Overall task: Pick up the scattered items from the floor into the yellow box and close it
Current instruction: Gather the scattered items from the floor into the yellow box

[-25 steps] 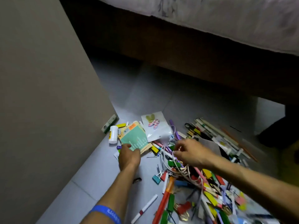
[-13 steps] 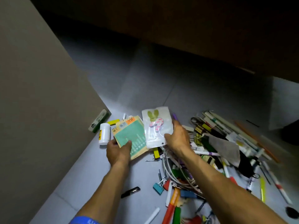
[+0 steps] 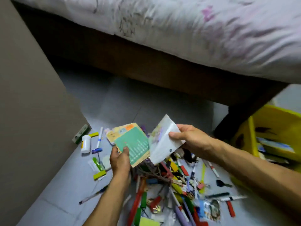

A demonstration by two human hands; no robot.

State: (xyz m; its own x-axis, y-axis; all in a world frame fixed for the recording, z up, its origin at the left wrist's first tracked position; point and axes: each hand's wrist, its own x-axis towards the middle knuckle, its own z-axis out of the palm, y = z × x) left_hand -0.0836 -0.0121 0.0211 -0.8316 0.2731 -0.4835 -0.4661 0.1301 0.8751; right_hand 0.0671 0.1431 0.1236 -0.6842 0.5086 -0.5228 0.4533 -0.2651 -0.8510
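Fingers of the left hand curl round the lower edge of a green card packet, thumb pressed on its face; the packet is held tilted above the floor, with orange-and-cream cards fanned behind it. Right hand pinches a white plastic pouch, thumb on top and fingers beneath; the pouch slants down toward the left and its edge lies just beside the green packet. Both forearms reach in from the lower edge of the frame.

Surroundings, head view: a beige panel fills the left side. A bed with a pale floral sheet spans the top, its dark wooden frame beneath. A white bottle lies near the foot of the panel, a blue-capped pen just beside it. Under and to the right of the hands sprawls a pile of scattered items: pens, coloured clips, a tangle of cords, small packets. The pile lies between the hands and the box.

Yellow box: at the right edge of the floor, past the bed's corner post, open, with some flat items visible inside. Image blurred there; contents not identifiable.
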